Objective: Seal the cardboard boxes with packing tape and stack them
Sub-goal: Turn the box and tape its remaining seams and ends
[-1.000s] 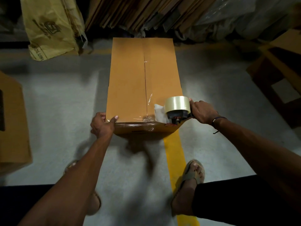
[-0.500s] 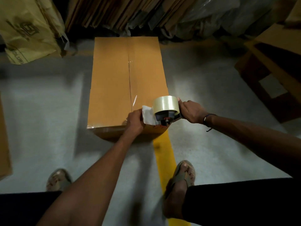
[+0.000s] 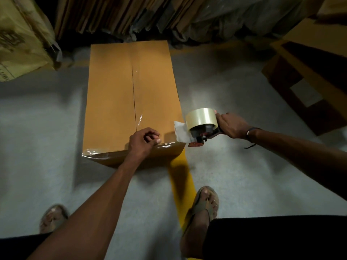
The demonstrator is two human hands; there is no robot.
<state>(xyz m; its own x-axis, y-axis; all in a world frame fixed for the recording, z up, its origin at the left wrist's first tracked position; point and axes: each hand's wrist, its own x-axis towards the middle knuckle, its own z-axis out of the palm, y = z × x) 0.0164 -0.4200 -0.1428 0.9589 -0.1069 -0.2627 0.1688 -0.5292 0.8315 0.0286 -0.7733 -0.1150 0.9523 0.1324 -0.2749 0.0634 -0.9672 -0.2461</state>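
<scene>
A long brown cardboard box (image 3: pixel 112 94) lies on the grey floor with its top flaps closed and clear tape along the middle seam and across its near edge. My left hand (image 3: pixel 143 140) rests with curled fingers on the near edge of the box top, thumb pressing the tape there. My right hand (image 3: pixel 231 124) grips the handle of a tape dispenser (image 3: pixel 201 124) carrying a roll of clear tape, just off the box's near right corner. A loose stretch of tape runs from the roll to that corner.
Flattened cardboard sheets (image 3: pixel 112 14) lean against the back wall beyond the box. A yellowish bag (image 3: pixel 20 38) hangs at far left. An open dark box (image 3: pixel 309 77) stands at right. A yellow floor line (image 3: pixel 181 181) runs toward my sandalled feet.
My left hand moved from the box's near left corner to the middle of the near edge. The dispenser moved right, off the box's corner, drawing tape out.
</scene>
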